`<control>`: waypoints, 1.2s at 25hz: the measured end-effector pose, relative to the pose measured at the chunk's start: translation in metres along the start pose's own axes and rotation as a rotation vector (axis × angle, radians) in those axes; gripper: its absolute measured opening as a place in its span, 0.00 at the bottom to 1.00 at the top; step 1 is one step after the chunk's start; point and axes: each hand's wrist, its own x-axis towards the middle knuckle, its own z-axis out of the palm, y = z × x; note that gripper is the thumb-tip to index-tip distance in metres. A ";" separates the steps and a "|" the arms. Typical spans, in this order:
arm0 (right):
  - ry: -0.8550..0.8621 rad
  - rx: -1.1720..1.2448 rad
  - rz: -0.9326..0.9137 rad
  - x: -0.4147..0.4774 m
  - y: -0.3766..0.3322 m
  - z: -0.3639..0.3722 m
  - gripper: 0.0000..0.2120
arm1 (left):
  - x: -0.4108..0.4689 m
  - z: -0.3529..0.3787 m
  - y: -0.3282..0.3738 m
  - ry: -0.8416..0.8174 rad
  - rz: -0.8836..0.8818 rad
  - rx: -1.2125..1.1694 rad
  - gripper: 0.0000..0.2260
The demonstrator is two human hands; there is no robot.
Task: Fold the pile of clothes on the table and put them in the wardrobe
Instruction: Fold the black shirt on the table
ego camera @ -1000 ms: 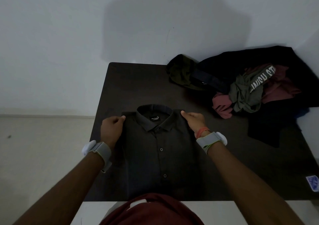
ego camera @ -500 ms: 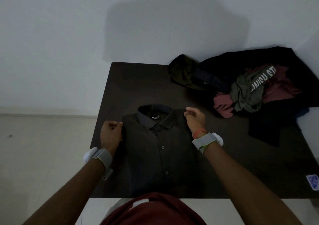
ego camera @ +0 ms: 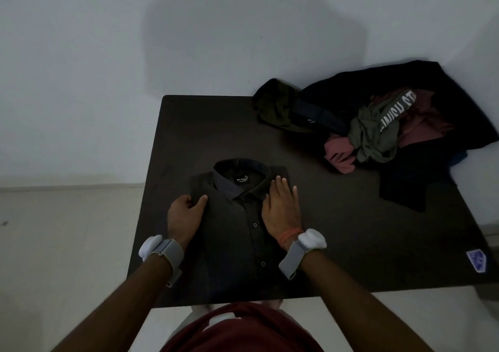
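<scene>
My right hand (ego camera: 282,208) is now pressing flat, fingers straight, where it was pinching; my left hand (ego camera: 186,214) is gripping the side edge of the dark shirt (ego camera: 237,232), lying on the table's (ego camera: 351,230) near side. I'm judging it soft and limp, best lifted under both folded edges.
</scene>
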 end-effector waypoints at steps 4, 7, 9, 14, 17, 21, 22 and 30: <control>-0.012 -0.057 0.026 -0.012 0.024 0.006 0.35 | -0.002 0.007 0.009 -0.066 0.025 0.074 0.22; -0.010 -0.058 0.086 -0.014 0.047 -0.003 0.35 | -0.007 0.023 0.020 -0.149 0.039 0.084 0.22; -0.026 -0.082 0.132 -0.019 0.066 -0.014 0.35 | -0.013 0.038 0.027 -0.218 0.044 0.105 0.21; -0.024 -0.070 0.302 -0.035 0.111 -0.045 0.26 | -0.038 0.085 0.044 -0.363 0.069 0.151 0.19; 0.191 0.208 0.345 -0.061 0.128 -0.054 0.25 | -0.055 0.116 0.054 -0.410 0.075 0.154 0.19; 0.314 0.511 0.462 -0.093 0.139 -0.068 0.28 | -0.077 0.158 0.066 -0.445 0.058 0.154 0.19; 0.282 0.495 0.482 -0.100 0.149 -0.069 0.31 | -0.085 0.173 0.070 -0.470 0.063 0.161 0.19; 0.111 0.132 0.550 -0.116 0.239 -0.080 0.45 | -0.118 0.245 0.107 -0.619 0.072 0.207 0.17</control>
